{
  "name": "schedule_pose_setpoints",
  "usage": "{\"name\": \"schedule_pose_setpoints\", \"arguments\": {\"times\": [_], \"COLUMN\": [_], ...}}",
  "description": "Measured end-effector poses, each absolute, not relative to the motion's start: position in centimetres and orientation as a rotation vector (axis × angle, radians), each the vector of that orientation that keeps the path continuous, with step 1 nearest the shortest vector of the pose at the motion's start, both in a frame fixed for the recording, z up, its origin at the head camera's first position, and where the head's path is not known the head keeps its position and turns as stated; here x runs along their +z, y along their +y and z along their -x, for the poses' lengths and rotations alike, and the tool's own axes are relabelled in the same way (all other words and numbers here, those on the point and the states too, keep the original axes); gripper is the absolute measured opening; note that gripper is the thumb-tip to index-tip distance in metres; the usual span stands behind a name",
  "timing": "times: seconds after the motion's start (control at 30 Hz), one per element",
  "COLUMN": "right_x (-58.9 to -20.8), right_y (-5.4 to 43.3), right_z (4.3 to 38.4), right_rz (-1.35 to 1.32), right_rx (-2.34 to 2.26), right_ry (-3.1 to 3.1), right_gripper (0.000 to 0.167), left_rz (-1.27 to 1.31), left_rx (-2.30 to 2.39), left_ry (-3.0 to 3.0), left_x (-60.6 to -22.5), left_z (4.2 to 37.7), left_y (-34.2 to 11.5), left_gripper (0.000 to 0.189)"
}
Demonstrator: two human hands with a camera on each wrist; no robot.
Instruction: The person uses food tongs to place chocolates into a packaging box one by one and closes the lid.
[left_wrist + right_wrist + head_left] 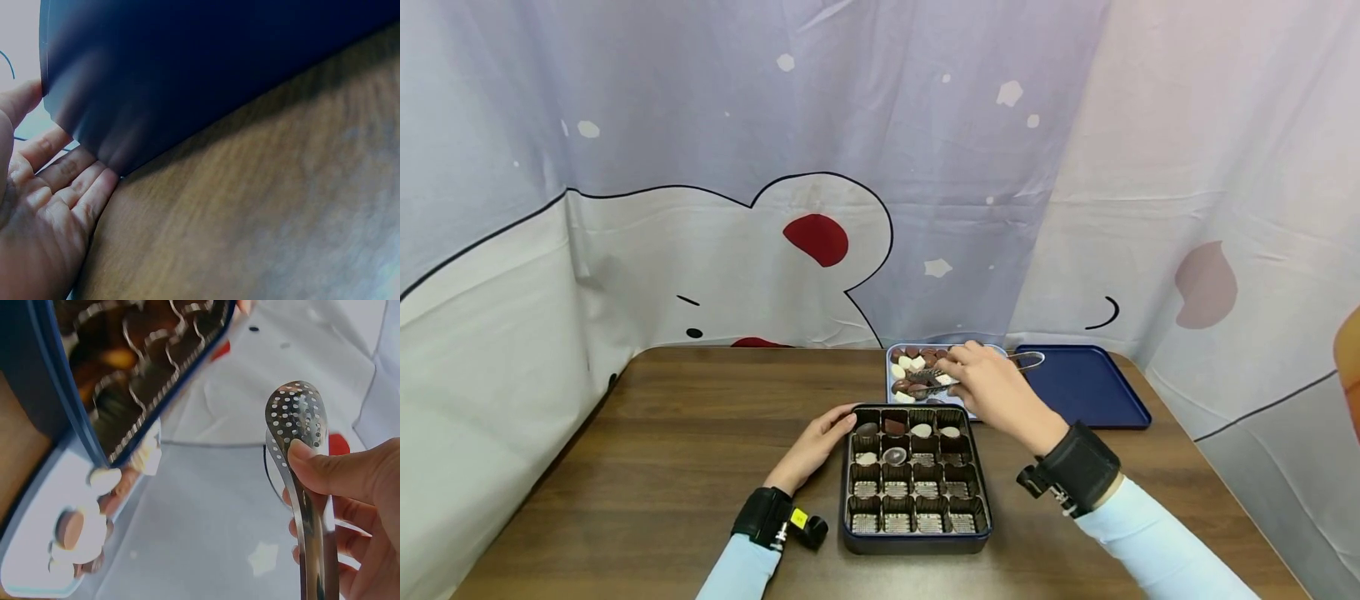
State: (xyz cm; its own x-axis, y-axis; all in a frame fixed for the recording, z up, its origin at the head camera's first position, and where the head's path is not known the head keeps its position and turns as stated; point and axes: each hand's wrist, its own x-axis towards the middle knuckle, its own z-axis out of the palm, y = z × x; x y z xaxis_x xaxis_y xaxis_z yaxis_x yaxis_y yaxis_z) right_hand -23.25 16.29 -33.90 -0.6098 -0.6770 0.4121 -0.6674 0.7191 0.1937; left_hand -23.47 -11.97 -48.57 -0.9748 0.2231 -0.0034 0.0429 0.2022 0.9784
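Observation:
My left hand (811, 450) rests at the far left corner of a dark blue box (917, 546) with a gridded black insert. In the left wrist view its fingers (84, 187) lie nearly straight against the box wall (206, 69). Chocolates sit in the far row of cups, among them a brown square one (895, 427) and a white one (921, 431). The second row holds a white piece (867, 458) and a shiny dome-shaped piece (895, 456). My right hand (1000, 387) grips metal tongs (312, 537) with perforated tips, over a light blue tray (889, 375) of chocolates. No piece shows between the tips.
A flat dark blue tray (1082, 383) lies at the back right of the wooden table (715, 450). Behind the table hangs a printed curtain (715, 258). The box stands directly in front of the chocolate tray and overlaps its near edge in the head view.

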Motion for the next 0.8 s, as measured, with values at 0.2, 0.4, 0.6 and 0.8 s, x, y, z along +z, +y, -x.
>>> {"name": "schedule_pose_setpoints", "arguments": {"times": [0.2,0.4,0.6,0.8], "right_x": [-34.2,-37.0,-39.9,-41.7], "right_y": [18.3,21.0,23.7,24.6], "right_z": [24.5,26.5,27.9,28.9], "right_rz": [-0.889,-0.755,-0.598,-0.547], "right_rx": [0.038,0.015,-0.017,-0.018], "right_ry": [-2.554,-2.656,-2.768,-2.789], "right_gripper": [0.039,0.039,0.040,0.041], "left_rz": [-0.294,-0.308,-0.298,-0.290], "left_rx": [1.855,1.846,1.849,1.844], "left_ry": [2.326,2.323,2.327,2.327], "left_x": [-49.7,-49.7,-49.7,-49.6], "left_z": [24.1,24.1,24.1,24.1], "left_y": [-12.2,-12.3,-12.3,-12.4], "left_gripper": [0.046,0.048,0.046,0.049]}}
